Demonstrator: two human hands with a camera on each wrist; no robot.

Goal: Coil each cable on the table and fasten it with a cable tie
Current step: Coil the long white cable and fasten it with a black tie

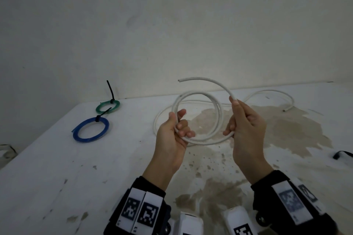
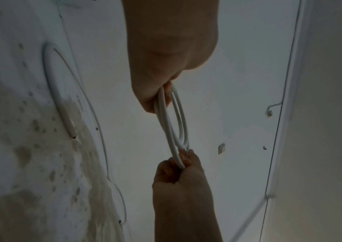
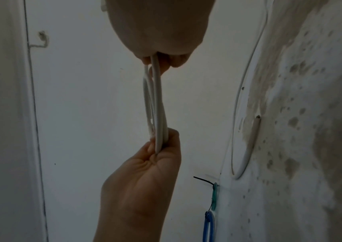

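A white cable (image 1: 219, 118) is wound into a loop of about two turns and held above the table. My left hand (image 1: 172, 131) grips the loop's left side, fingers curled round the strands. My right hand (image 1: 246, 120) grips the right side, with the thumb pressing the free end, which arcs up and left to its cut tip (image 1: 179, 80). The left wrist view shows the loop (image 2: 165, 124) edge-on between my left hand (image 2: 155, 98) and my right hand (image 2: 178, 163). In the right wrist view the loop (image 3: 158, 106) is also edge-on.
A blue coil (image 1: 106, 126) and a green coil (image 1: 99, 108), each bound with a black tie, lie at the back left of the stained white table (image 1: 57, 177). More white cable (image 1: 286, 97) lies loose at the back right. A black item (image 1: 342, 154) lies at the right edge.
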